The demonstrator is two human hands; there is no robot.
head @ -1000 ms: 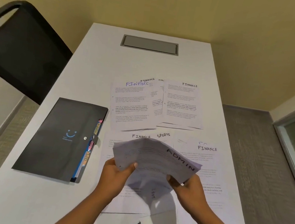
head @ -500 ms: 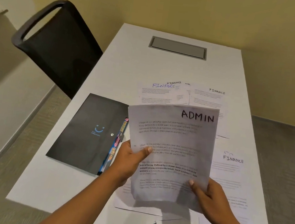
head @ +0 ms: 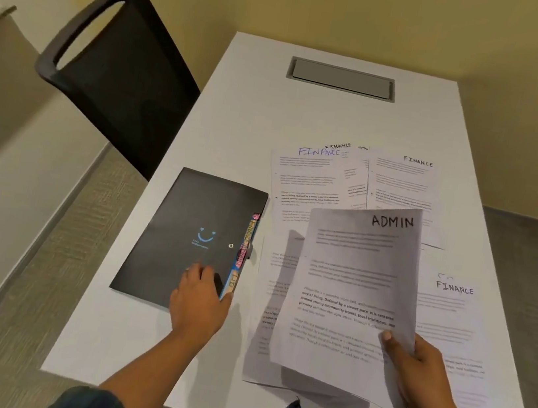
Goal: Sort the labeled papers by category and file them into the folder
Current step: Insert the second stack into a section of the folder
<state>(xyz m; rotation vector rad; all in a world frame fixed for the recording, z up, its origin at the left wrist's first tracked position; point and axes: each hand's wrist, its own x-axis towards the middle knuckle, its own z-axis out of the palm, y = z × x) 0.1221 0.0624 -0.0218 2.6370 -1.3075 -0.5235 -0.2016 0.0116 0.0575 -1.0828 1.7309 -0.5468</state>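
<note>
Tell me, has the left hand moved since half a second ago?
Yes. The left hand left the ADMIN paper and went left onto the black folder, near its tabbed edge.

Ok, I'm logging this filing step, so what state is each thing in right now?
Black expanding folder with coloured tabs: shut, flat on the white table.
White printed sheets marked ADMIN: lifted off the table, tilted.
White sheets marked FINANCE: lying spread, overlapping.
Left hand: resting on the folder's near corner.
Right hand: grip closed on the ADMIN sheets.
Black chair: empty.
</note>
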